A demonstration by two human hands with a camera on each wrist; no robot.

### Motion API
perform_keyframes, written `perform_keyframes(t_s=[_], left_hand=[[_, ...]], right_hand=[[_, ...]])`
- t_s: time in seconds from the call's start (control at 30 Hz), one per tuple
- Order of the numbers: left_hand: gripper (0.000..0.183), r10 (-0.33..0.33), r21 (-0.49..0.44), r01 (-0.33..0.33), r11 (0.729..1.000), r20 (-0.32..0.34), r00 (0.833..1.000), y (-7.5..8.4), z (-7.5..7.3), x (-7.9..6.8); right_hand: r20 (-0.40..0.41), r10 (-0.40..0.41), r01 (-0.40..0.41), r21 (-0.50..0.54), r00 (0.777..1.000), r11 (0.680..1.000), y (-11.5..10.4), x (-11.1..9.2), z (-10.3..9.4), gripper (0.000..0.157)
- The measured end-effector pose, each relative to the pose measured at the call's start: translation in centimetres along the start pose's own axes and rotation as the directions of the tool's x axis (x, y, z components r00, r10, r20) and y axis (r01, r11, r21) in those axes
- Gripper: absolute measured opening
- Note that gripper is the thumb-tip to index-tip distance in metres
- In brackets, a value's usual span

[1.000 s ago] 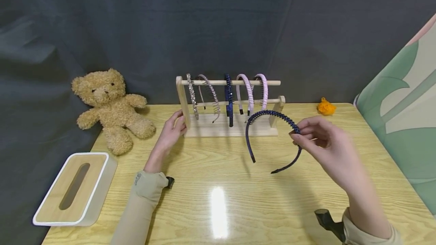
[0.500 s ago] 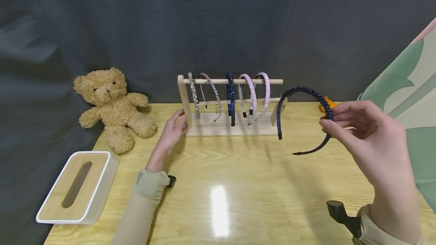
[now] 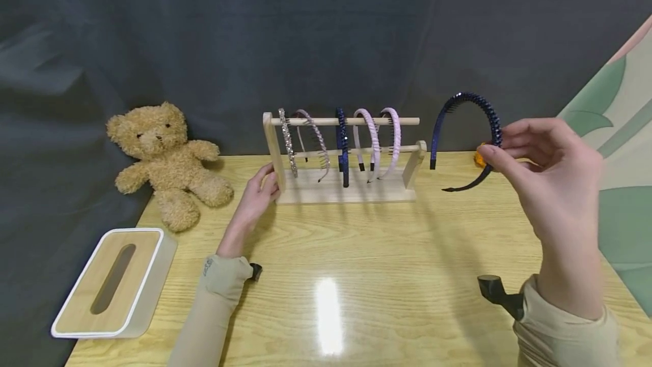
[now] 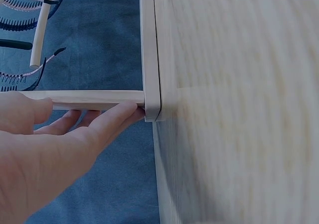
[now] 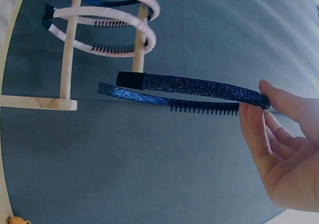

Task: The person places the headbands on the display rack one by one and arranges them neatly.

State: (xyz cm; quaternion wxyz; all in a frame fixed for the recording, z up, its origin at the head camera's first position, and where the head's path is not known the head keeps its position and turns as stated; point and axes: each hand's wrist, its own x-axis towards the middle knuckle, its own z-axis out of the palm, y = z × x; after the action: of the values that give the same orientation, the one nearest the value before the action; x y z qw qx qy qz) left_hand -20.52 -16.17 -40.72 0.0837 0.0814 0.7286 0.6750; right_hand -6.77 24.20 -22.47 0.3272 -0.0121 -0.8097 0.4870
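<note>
A dark blue beaded headband (image 3: 495,123) hangs in the air, its ends pointing down and left. My right hand (image 3: 552,169) pinches its right side between thumb and fingers. To its left, the wooden headband rack (image 3: 392,194) stands upright on the table, its upper bar's free end (image 3: 411,121) facing the headband with a gap between them. My left hand (image 3: 257,191) rests against the rack's left side post (image 3: 274,140); the left wrist view shows fairly straight fingers (image 4: 114,117) touching it. Two pale pink headbands (image 5: 107,12) hang nearest the bar's free end.
Further left on the rack are a navy headband (image 3: 342,146), a mauve one (image 3: 318,135) and a glittery one (image 3: 286,140). A teddy bear (image 3: 173,169) and a tissue box (image 3: 117,282) occupy the left. An orange object (image 3: 479,157) sits behind the raised headband.
My right hand has carried the dark blue headband right and upward, from in front of the rack to beyond its right end. The left hand has stayed at the side post.
</note>
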Motion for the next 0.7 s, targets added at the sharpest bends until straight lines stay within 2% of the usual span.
perform_keyframes(t_s=[0.33, 0.7], left_hand=[[0.053, 0.005, -0.01, -0.005, 1.0, -0.002, 1.0, 0.0, -0.1, 0.1], [0.052, -0.008, -0.015, 0.008, 1.0, -0.009, 1.0, -0.1, -0.1, 0.1]], right_hand=[[-0.01, -0.04, 0.04, 0.021, 0.999, 0.999, 1.1, 1.9, 1.8, 0.032], [0.014, -0.069, 0.069, -0.033, 0.998, 0.997, 1.7, 2.7, 3.9, 0.031]])
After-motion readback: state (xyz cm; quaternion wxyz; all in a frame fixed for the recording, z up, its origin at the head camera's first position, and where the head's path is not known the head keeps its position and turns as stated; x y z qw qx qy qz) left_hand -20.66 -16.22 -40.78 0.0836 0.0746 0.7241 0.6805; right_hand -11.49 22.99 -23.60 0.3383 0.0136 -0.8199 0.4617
